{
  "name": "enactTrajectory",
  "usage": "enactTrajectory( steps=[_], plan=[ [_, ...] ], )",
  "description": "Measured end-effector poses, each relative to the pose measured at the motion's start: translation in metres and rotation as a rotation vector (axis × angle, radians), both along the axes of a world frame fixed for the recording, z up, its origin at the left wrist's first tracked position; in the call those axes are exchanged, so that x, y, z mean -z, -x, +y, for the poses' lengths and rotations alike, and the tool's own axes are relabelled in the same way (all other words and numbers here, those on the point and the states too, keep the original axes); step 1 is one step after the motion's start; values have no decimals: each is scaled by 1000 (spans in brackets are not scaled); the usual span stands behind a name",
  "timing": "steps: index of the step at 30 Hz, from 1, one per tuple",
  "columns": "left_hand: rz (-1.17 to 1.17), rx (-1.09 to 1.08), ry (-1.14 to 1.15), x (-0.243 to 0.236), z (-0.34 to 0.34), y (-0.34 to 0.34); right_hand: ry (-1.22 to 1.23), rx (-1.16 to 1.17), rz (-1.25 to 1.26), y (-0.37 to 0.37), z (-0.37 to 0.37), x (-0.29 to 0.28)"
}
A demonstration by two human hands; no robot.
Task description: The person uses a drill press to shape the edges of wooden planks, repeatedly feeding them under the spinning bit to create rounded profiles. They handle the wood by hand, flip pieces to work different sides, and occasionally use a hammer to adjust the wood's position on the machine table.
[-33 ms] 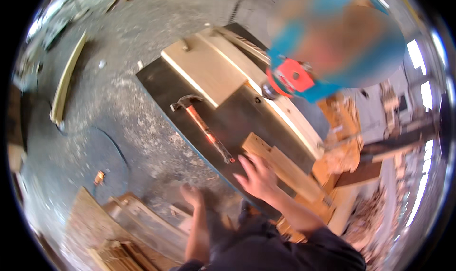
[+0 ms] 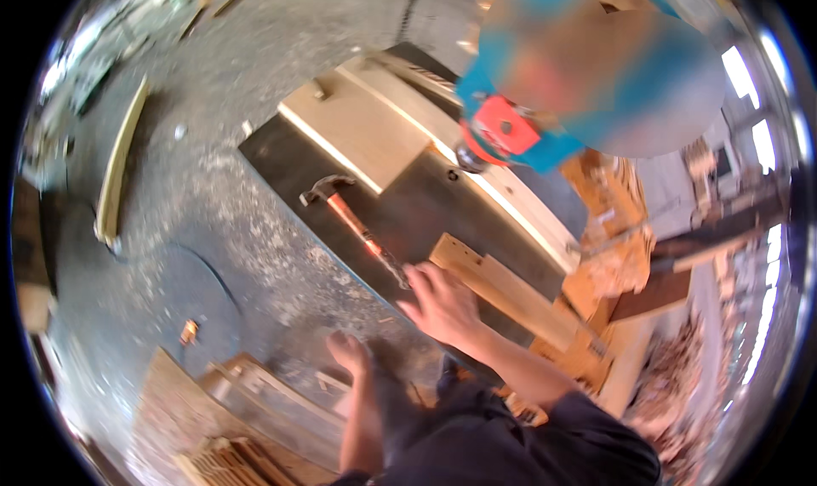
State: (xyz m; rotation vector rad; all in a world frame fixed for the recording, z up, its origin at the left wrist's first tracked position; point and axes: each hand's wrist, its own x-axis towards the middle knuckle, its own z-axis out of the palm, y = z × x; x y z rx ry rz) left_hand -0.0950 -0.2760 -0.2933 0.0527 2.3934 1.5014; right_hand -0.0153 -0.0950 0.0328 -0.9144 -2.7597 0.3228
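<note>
A claw hammer with an orange and dark handle lies on the dark tabletop. My right hand is at the end of its handle, fingers apart and stretched out; whether the fingertips touch the handle is unclear. Just beyond that hand lies a notched wooden block. My left hand hangs low beside the table's near edge, away from the tools; blur hides its fingers. Farther back on the table rest a pale board and a long wooden strip.
A blurred person in a teal top stands across the table, by a dark round tool end on the strip. Left on the floor are a long timber and a thin hose. Wooden pieces lie at lower left.
My right hand has moved left to the hammer's handle end. The whole view has shifted slightly, and my left hand still hangs low.
</note>
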Motion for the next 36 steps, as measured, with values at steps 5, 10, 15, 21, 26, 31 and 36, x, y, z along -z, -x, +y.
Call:
enactTrajectory(
  steps=[5,10,15,21,26,31,36],
  plan=[
    [383,340,-264,-136,-7,-7,212,160,-47,68,27,49],
    [697,845,-419,-207,4,-32,658,40,355,4,24,21],
    [820,1157,-453,-235,30,-57,416,66,348,-182,-50,-39],
    [1015,1487,-424,-283,140,-119,686,384,531,-344,-87,-55],
    [1122,1648,-255,-258,205,-172,404,821,458,-415,-71,-30],
    [1027,1726,-134,-261,202,-145,112,782,95,-455,-22,-15],
    [1050,1540,-181,-258,166,-66,-51,574,-131,-454,15,35]
  ],
)
